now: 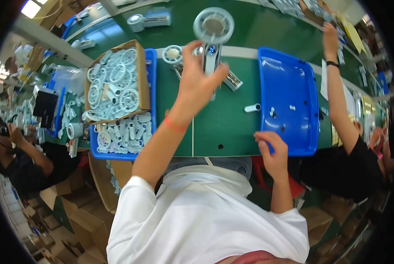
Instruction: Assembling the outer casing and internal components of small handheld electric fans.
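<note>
My left hand [196, 88] reaches forward over the green table, its fingers and thumb around the handle of a pale handheld fan [213, 26]. The fan's round head points up and away, and a small lit display shows on its body. Behind that hand lie another small round-headed fan [172, 53] and a pale handle-shaped part [232, 81], both partly hidden. My right hand [274, 154] hovers by the table's near edge, beside the blue tray [263, 127]. Its fingers are loosely bent and apart, with nothing visible in them. A small pale part [252, 108] rests against the tray's left rim.
A cardboard box [143, 79] full of pale fan rings stands on a blue bin [154, 132] of small pale parts at left. Several tiny pieces lie in the right tray. Another fan [149, 21] lies farther back. A co-worker's arm [341, 97] reaches in at right; another person [25, 154] sits at left.
</note>
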### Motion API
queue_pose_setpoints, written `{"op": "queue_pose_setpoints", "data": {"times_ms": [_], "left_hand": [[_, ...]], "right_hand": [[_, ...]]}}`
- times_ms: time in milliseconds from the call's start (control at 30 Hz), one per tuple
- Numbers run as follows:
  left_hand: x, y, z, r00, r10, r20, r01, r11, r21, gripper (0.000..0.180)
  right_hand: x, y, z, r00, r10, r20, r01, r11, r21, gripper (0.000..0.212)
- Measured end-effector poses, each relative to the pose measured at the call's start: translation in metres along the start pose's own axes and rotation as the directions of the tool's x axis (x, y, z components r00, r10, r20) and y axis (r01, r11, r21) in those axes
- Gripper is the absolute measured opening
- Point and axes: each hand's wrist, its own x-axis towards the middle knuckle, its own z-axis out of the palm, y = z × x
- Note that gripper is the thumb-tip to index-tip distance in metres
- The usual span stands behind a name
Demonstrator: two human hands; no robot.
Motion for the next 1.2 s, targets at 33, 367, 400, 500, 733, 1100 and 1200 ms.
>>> {"op": "queue_pose_setpoints", "data": {"times_ms": [33,367,400,500,733,1100,1200], "left_hand": [[0.028,0.002,0.000,0.993,0.082,-0.087,-0.069,0.987,0.146,0.049],[0.239,-0.089,0.006,0.927,-0.048,-0.372,0.363,0.357,0.861,0.051],[0.237,-0.081,0.007,0.935,0.057,-0.351,0.312,0.343,0.886,0.055],[0.244,-0.044,-0.051,0.893,-0.020,-0.450,0.401,0.490,0.774,0.063],[0.249,-0.062,-0.107,0.862,-0.160,-0.481,0.502,0.404,0.765,0.054],[0.032,0.059,-0.079,0.954,0.295,0.045,-0.021,-0.084,0.996,0.025],[-0.037,0.042,-0.057,0.988,0.154,0.018,-0.012,-0.044,0.999,0.019]], "right_hand": [[-0.005,-0.005,0.002,0.999,0.010,0.032,-0.010,1.000,0.005,0.015],[-0.043,-0.027,0.045,0.961,-0.159,0.228,0.133,0.983,0.125,0.018],[-0.045,-0.025,0.043,0.965,-0.154,0.212,0.131,0.984,0.117,0.018],[-0.049,-0.021,0.049,0.960,-0.086,0.268,0.052,0.990,0.134,0.016],[-0.036,-0.013,0.047,0.967,-0.075,0.245,0.057,0.995,0.079,0.017],[-0.029,-0.005,0.067,0.887,-0.308,0.343,0.246,0.945,0.213,0.017],[-0.039,-0.011,0.067,0.887,-0.311,0.341,0.248,0.944,0.216,0.016]]}}
